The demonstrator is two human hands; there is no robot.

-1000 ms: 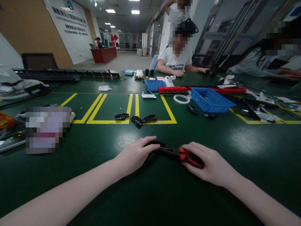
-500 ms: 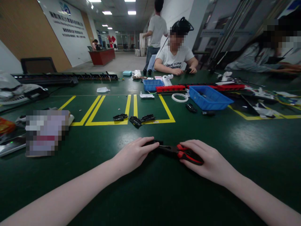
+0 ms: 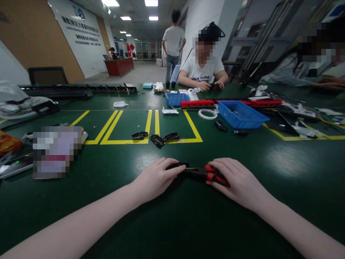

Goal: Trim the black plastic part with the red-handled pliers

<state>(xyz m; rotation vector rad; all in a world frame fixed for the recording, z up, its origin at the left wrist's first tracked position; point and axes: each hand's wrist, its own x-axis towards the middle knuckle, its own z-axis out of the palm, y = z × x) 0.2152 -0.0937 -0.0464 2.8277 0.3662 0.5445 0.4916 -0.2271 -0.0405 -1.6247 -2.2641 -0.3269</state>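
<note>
My left hand (image 3: 159, 178) is closed around a small black part (image 3: 176, 165), mostly covered by the fingers, just above the green table (image 3: 172, 223). My right hand (image 3: 235, 181) grips pliers (image 3: 198, 172) with red and black handles. The plier jaws point left and meet the black part at my left fingertips; whether they clamp it I cannot tell. Beyond my hands lie three black plastic pieces, a left one (image 3: 139, 135), a middle one (image 3: 157, 140) and a right one (image 3: 171, 136), at the yellow tape lines.
A blue bin (image 3: 242, 120) stands at the right, with a white ring (image 3: 207, 114) and a black part (image 3: 221, 126) beside it. A smaller blue bin (image 3: 177, 99) is farther back. Across the table sits a person (image 3: 203, 72). A pixelated package (image 3: 56, 153) lies at the left.
The plier handles look closer together than before. Both hands keep nearly the same place, while the whole view has shifted slightly. In the background, the standing person has turned and lowered an arm.
</note>
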